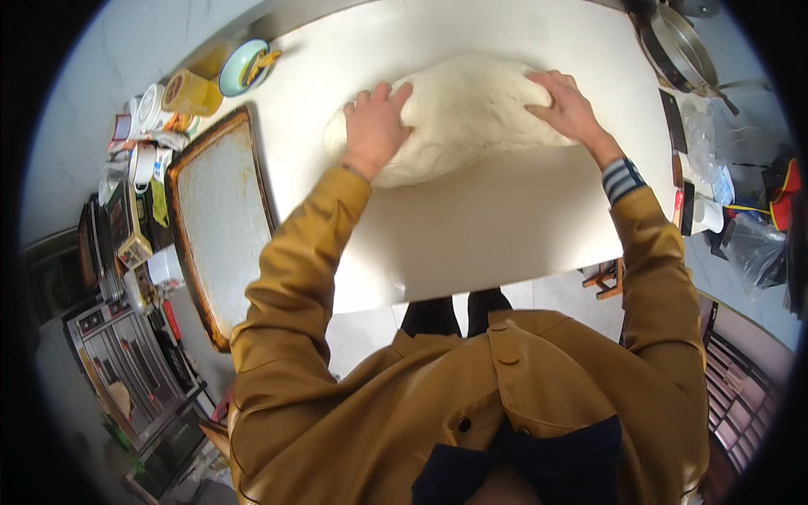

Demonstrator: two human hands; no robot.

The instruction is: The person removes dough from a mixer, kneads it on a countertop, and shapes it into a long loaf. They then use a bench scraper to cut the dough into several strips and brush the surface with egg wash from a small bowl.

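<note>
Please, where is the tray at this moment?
In the head view, the tray lies at the left side, left of the dough and below the bowl.

Head camera: worn above and behind the fingers, facing steeply down.
Jacket: nearest the lens, on the wearer's side of the fingers.
Table: farther off, below the fingers, its edges bent by the fisheye lens.

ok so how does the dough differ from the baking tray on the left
The dough is a rounded, uneven mass; the baking tray is flat with a raised rim.
The dough is pale cream; the tray is grey with brown-stained edges.
The dough has the left hand and right hand on it; neither touches the tray.
Both are larger than either hand.
</note>
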